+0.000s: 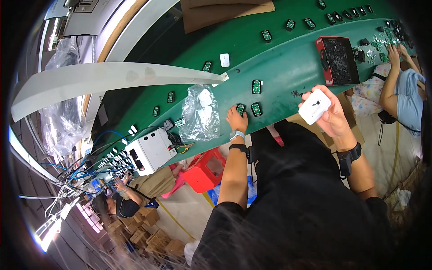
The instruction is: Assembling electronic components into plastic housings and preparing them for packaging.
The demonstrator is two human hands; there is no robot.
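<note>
My right hand [336, 119] is raised over the table's near edge, fingers and thumb closed round a white rounded plastic cover [310, 112]. A small black mark or part shows in the middle of its face. On the table my left hand [236, 120] has its fingertips closed on a small green circuit board in a dark casing [241, 108]. Just right of it lie two similar boards, one nearer [256, 109] and one farther [256, 87]. Left of that hand is a clear plastic bag [198, 121] with white covers in it.
A red-sided box [325, 63] of small black parts stands right, near a co-worker's hands [396, 55]. More boards line the green table [288, 63]. A white strip [121, 77] crosses the left side. A white machine [150, 150] with cables stands left, above a red stool [204, 173].
</note>
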